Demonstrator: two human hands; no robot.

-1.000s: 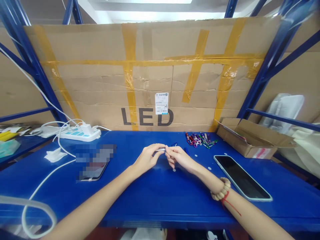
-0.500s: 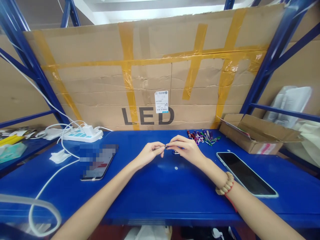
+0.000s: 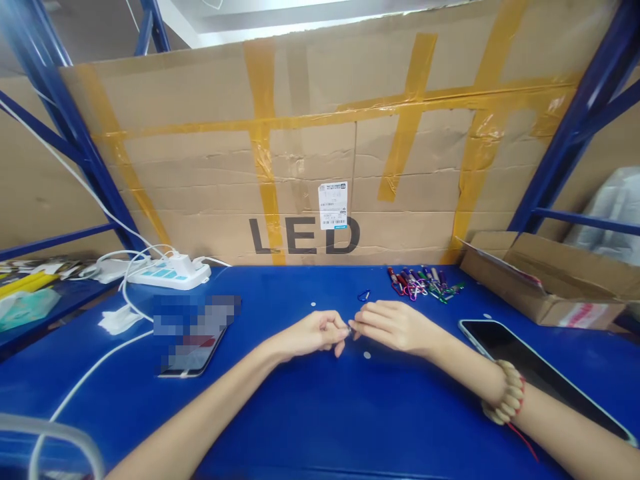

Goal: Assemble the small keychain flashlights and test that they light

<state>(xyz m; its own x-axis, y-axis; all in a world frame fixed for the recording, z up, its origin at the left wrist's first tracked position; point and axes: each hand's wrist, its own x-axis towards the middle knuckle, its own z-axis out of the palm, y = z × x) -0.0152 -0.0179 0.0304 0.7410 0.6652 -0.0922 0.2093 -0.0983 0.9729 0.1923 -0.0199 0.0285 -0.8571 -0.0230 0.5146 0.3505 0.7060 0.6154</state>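
Note:
Over the middle of the blue shelf, my left hand (image 3: 320, 333) is closed in a pinch on a small, shiny metal piece (image 3: 349, 329) whose kind is too small to make out. My right hand (image 3: 397, 325) meets it from the other side, fingers pressed together at the same piece and thumb mostly hidden. A blue carabiner clip (image 3: 364, 295) lies just beyond the right hand. Behind it to the right is a loose pile of small coloured metal cylinders with carabiner clips (image 3: 420, 281), in red, purple, green and silver.
An open cardboard box (image 3: 540, 287) stands at the back right, with a phone (image 3: 530, 373) in front, partly under my right forearm. On the left are another phone (image 3: 200, 340), a white power strip (image 3: 175, 272) and loose white cables. Taped cardboard (image 3: 210, 187) walls the back.
My view has shifted, and both hands sit lower in it, still meeting at the small piece. The blue carabiner, partly covered by the right hand before, now shows fully.

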